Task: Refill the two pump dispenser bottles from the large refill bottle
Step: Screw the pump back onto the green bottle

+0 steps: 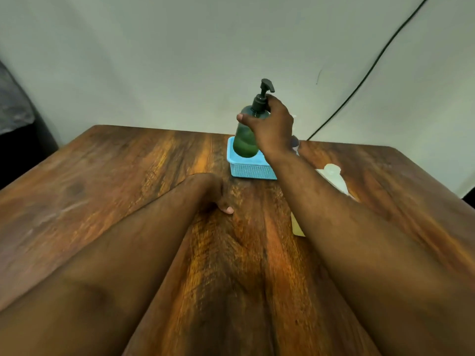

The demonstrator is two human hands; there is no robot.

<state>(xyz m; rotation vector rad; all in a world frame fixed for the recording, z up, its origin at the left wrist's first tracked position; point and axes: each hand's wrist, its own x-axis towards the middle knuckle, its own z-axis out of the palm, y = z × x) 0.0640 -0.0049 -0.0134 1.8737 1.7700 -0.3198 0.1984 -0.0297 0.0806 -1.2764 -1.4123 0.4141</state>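
Left hand [210, 194] rests; right hand [272, 122] grips green pump bottle [244, 140] (black pump).

- Plain pale grey-green wall [180, 60] behind, evenly lit.
- Thin black cable [370, 70] running diagonally down the wall toward the far right edge of the wooden table [115, 176].
- Dark blurred furniture [20, 129] past the table's left edge.

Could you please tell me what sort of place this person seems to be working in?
Probably a plain room in a home rather than a workshop: a wooden table stands against a bare painted wall, a black cable runs down that wall, and a small blue basket holds a green pump bottle.
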